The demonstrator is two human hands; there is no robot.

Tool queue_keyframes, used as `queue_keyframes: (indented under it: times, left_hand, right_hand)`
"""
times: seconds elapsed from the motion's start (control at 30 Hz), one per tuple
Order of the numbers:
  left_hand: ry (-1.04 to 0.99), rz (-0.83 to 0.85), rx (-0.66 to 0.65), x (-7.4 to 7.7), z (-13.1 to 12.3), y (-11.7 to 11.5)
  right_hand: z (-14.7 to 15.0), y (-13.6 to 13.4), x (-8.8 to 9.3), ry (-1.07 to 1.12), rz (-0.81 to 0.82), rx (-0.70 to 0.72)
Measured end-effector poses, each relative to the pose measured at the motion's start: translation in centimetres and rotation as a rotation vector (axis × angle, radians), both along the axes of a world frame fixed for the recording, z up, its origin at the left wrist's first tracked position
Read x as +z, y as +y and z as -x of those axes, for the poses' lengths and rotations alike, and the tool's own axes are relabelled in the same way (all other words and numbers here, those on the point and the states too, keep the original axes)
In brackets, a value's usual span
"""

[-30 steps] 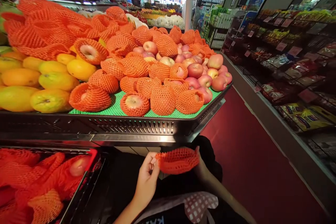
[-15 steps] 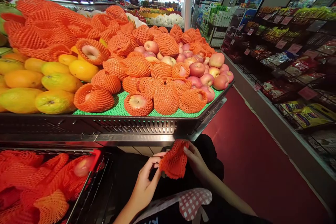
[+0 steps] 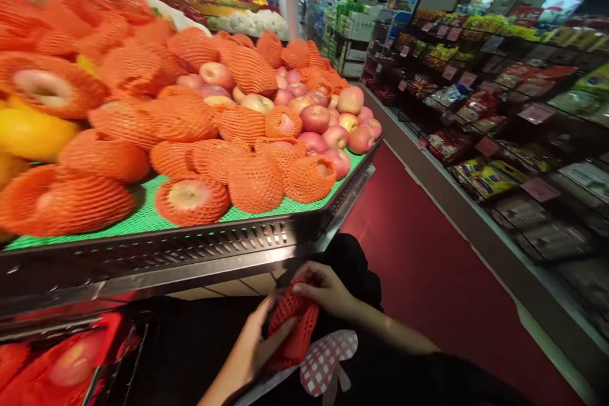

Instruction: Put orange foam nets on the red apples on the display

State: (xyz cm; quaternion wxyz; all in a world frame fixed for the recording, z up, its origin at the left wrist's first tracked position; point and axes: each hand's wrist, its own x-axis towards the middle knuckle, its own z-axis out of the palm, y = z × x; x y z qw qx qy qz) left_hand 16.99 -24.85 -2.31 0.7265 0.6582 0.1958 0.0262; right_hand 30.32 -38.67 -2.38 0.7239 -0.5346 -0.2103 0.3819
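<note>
Between my two hands, low in front of me, is a red-orange foam fruit net (image 3: 301, 331). My left hand (image 3: 254, 339) grips its left side, thumb lying across the front. At the upper end, my right hand (image 3: 323, 288) pinches the rim between thumb and fingers. Whether anything sits inside the net is hidden. Just beyond my hands, apples in orange foam nets (image 3: 255, 181) lie on the green mat (image 3: 143, 206) of the display. Bare apples (image 3: 315, 119) are heaped at its right end.
A red-rimmed basket (image 3: 110, 337) at lower left holds netting and an apple (image 3: 76, 361). The display's dark front edge (image 3: 228, 238) runs above my hands. Yellow fruit (image 3: 33, 133) lies at left. Shelves of packaged goods (image 3: 490, 114) line the right, beyond the red floor (image 3: 419, 254).
My view has turned to the right, so the display sits further left. Both hands have closed in around the net, and my left thumb now lies over it.
</note>
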Motion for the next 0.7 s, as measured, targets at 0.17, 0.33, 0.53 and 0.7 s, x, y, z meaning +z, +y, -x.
queue_keyframes:
  times: [0.17, 0.33, 0.53, 0.7]
  left_hand:
    - [0.116, 0.147, 0.084, 1.2, -0.2, 2.2]
    - [0.119, 0.275, 0.234, 2.5, 0.1, 1.4]
    - [0.074, 0.225, -0.067, 0.2, 0.0, 0.2]
    - [-0.073, 0.216, 0.042, 0.0, 0.9, 0.3]
  right_hand:
    - [-1.5, 0.0, -0.4, 0.164, 0.072, 0.292]
    - [-3.4, 0.4, 1.3, 0.174, -0.03, 0.544]
    - [-4.7, -0.1, 5.0, 0.039, -0.101, 0.236]
    - [-7.3, -4.1, 10.9, -0.614, -0.004, 0.232]
